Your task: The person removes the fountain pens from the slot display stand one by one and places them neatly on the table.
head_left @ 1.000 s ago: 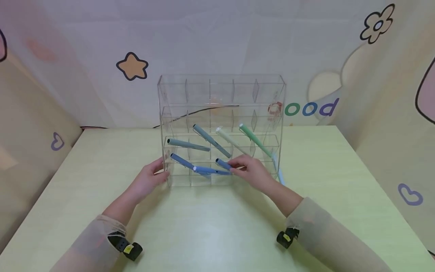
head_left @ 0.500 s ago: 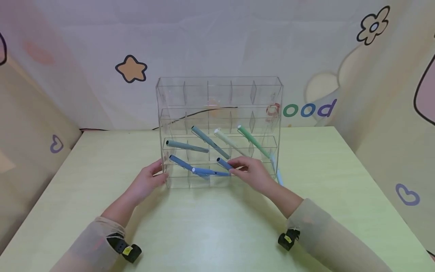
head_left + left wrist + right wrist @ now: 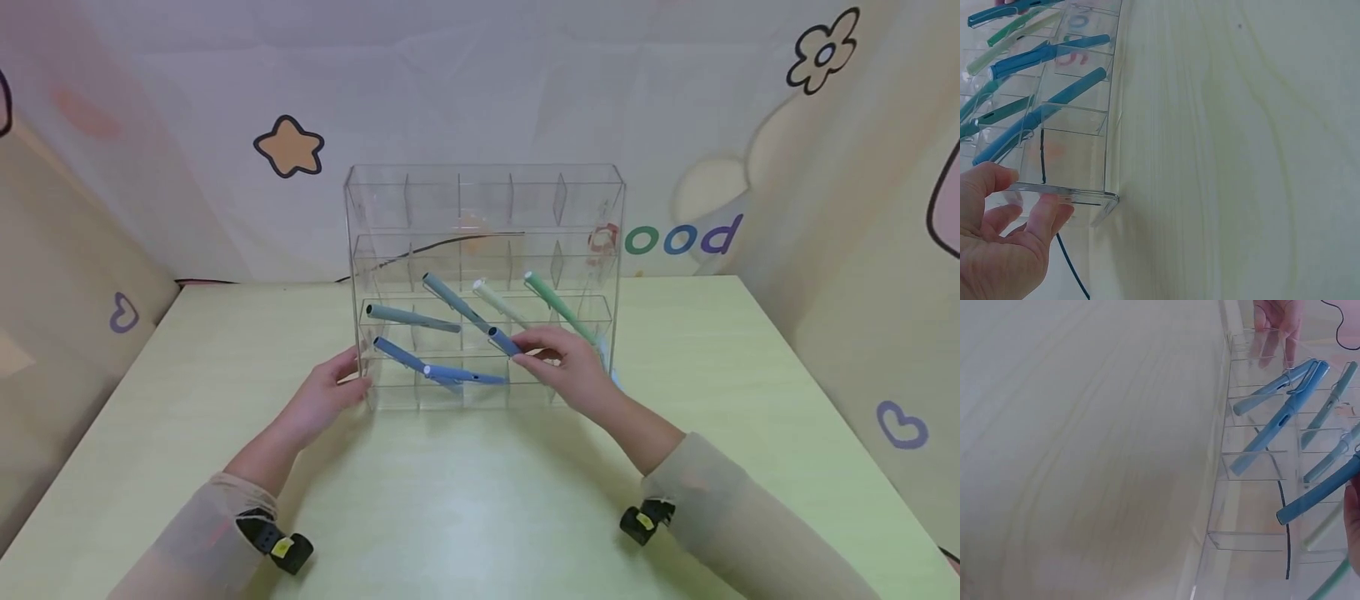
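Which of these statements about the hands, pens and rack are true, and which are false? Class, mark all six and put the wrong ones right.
1. The right hand pinches a dark blue pen. True.
2. The left hand is holding a pen. False: it grips the side of the clear compartmented rack.
3. In the head view, the green pen is to the right of the pale cream pen. True.
4. Pens fill the rack's top row. False: no pens show there; they sit in lower rows.
5. The bright blue pen stands upright. False: it is strongly tilted, nearly level in the head view.
6. An orange star shows on the backdrop. True.
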The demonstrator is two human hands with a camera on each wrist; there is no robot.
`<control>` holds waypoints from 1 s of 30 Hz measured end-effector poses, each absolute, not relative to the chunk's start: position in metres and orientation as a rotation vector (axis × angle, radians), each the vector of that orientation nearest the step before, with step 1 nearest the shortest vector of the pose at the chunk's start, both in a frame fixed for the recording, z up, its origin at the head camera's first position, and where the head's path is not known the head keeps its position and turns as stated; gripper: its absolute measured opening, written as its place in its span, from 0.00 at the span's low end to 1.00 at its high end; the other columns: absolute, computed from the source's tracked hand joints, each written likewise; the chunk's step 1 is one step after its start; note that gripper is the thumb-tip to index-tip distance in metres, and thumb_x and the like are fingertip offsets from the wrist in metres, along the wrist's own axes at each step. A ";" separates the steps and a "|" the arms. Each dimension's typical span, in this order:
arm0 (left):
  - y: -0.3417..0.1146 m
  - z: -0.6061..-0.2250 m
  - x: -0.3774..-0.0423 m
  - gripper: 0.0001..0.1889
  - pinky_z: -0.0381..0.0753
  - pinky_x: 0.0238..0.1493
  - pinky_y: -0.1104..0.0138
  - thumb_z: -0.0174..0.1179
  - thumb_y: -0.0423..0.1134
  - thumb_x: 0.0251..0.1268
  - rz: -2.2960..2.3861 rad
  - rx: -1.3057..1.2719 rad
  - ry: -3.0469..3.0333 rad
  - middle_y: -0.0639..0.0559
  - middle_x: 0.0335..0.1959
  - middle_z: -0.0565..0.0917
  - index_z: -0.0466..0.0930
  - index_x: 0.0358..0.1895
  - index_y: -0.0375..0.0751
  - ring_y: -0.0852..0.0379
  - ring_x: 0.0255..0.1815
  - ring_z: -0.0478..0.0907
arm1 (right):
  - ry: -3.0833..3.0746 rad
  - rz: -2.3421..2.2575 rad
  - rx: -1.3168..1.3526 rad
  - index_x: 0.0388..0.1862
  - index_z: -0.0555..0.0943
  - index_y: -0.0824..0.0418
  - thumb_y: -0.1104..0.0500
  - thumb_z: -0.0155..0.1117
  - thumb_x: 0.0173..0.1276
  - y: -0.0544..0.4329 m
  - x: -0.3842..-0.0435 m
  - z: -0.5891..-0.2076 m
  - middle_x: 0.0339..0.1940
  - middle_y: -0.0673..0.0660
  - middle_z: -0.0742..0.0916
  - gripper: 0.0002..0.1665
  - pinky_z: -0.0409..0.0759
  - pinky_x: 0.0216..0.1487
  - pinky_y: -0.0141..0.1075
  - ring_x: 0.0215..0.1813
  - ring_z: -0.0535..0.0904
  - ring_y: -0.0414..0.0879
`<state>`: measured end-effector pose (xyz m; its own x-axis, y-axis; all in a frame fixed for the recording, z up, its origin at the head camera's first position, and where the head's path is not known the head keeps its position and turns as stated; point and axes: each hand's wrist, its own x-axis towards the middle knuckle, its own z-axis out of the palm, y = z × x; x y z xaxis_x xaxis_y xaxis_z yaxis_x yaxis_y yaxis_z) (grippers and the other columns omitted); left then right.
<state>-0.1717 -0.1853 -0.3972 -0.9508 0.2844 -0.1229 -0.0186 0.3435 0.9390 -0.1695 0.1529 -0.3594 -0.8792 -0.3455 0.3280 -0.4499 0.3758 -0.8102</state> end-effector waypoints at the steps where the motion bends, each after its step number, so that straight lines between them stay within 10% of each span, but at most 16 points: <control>1: -0.185 -0.397 -0.172 0.32 0.68 0.58 0.50 0.48 0.33 0.70 1.645 0.233 2.342 0.30 0.68 0.58 0.48 0.74 0.41 0.39 0.62 0.65 | -2.515 1.544 0.724 0.46 0.82 0.65 0.66 0.65 0.60 0.154 -0.169 -0.357 0.44 0.57 0.83 0.13 0.80 0.44 0.34 0.43 0.80 0.48; 30: -0.185 -0.396 -0.172 0.32 0.68 0.58 0.51 0.49 0.33 0.69 1.650 0.221 2.348 0.29 0.67 0.59 0.49 0.74 0.43 0.39 0.61 0.68 | -2.469 1.662 0.391 0.51 0.79 0.67 0.59 0.63 0.64 0.207 -0.147 -0.343 0.43 0.55 0.84 0.18 0.78 0.44 0.27 0.42 0.80 0.40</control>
<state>-0.1716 -0.1851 -0.3964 -0.9539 0.2724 -0.1257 -0.0260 0.3422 0.9392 -0.1472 0.2070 -0.3428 -0.9564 -0.1360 0.2584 -0.2906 0.3562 -0.8881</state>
